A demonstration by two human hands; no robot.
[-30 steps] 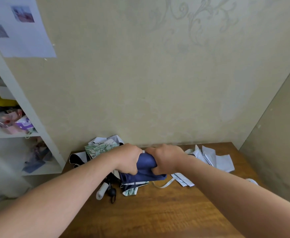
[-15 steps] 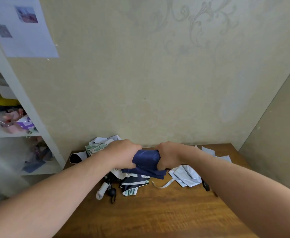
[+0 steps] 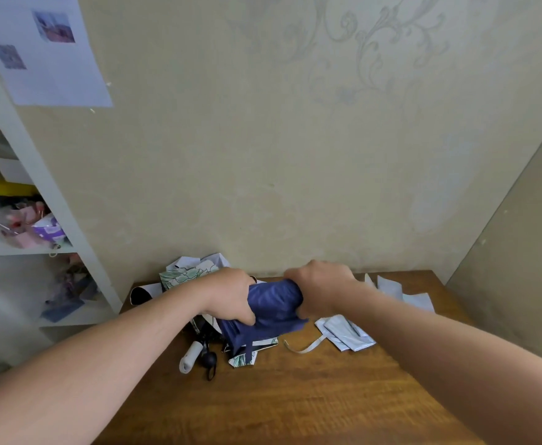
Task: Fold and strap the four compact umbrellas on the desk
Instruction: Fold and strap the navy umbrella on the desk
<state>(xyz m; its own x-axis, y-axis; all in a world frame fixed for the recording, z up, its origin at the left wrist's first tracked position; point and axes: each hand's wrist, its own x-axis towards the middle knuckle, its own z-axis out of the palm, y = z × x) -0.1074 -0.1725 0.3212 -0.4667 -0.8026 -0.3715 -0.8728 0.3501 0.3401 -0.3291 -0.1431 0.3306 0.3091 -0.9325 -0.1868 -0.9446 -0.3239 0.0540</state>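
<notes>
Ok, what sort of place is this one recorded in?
Probably a room in a home, at a corner desk: a wooden desk against patterned wallpaper, a cluttered white shelf unit beside it, and a printed sheet stuck to the wall.

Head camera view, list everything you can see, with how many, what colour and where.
Navy umbrella: 1, dark blue, gripped above desk.
Floral umbrella: 1, green-white, back left.
Silver umbrella: 1, pale grey, desk right of centre.
White handle: 1, front of pile.
Black handle: 1, beside it.
Desk: 1, brown wood.
Shelf unit: 1, white, left.
Paper sheet: 1, white, on wall.
Left hand, right hand: grip navy umbrella.
</notes>
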